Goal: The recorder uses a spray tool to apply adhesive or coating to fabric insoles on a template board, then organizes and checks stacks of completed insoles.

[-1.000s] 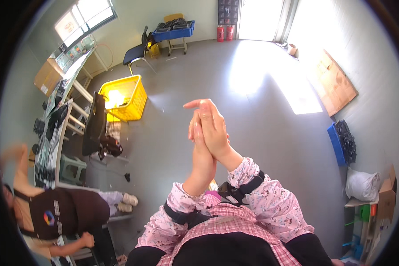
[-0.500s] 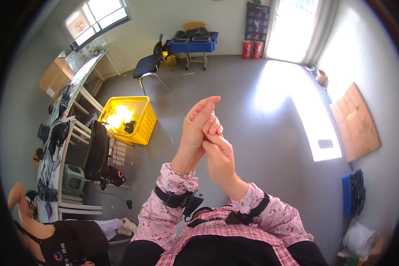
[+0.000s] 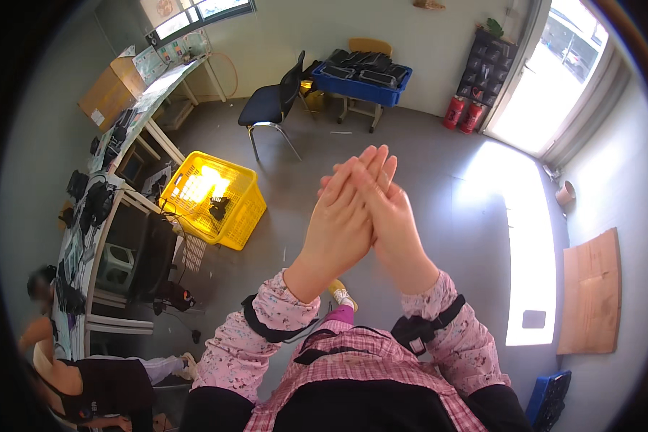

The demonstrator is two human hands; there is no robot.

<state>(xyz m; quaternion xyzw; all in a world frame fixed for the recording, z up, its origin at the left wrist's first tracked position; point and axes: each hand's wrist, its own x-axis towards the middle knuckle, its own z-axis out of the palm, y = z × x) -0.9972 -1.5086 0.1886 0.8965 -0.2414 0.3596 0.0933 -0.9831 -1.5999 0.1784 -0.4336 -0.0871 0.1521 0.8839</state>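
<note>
My left hand (image 3: 338, 219) and my right hand (image 3: 389, 216) sit at the centre of the frame, pressed flat against each other palm to palm; the fingers of both are stretched out straight and point toward the upper middle of the frame, the left lying partly over the right; neither hand has hold of anything but the other. Below them my forearms come up from the lower edge in pink flowered sleeves (image 3: 248, 338), each with a dark strap (image 3: 425, 327) about the wrist; a pink checked apron (image 3: 353, 363) fills the lower middle. Behind the hands lies grey floor (image 3: 439, 151), with a bright patch of daylight on the right of the frame under a glass door (image 3: 554, 72) at the upper right; two red fire extinguishers (image 3: 462, 115) stand just left of that door. To the left of my hands a yellow crate (image 3: 212, 198) rests on the floor; above it stands a dark chair (image 3: 273, 104), and beside that a blue tray (image 3: 363, 72) on a stand, filled with dark things. A long work table (image 3: 104, 198) runs down the left side; another person (image 3: 86, 381) sits at the lower left. A flat sheet of cardboard (image 3: 590, 291) lies at the right.
</note>
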